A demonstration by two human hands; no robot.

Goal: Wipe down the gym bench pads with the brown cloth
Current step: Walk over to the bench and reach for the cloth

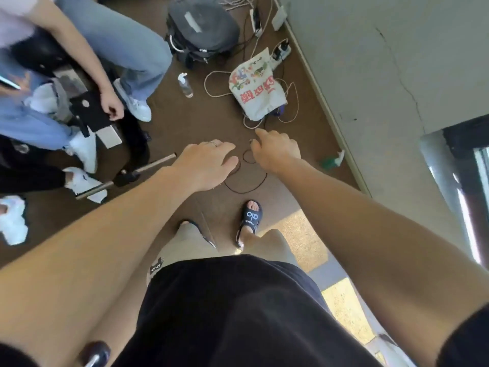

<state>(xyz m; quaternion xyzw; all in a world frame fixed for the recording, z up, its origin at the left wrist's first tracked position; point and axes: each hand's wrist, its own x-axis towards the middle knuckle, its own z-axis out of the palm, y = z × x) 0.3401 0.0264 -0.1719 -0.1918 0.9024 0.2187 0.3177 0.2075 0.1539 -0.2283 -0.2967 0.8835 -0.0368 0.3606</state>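
Brown carpet (172,120) covers the floor, with a sunlit patch (304,234) below the right hand. A pale, cracked wall (383,62) runs to that hand's right, meeting a dark-framed window (468,165) at the frame's edge.

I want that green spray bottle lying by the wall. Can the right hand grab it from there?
Probably yes, with a bend down. The right hand is empty and held out above the floor, and the green spray bottle lies off to its right beside the wall. Only bare floor lies between them, so nothing seems to block it.
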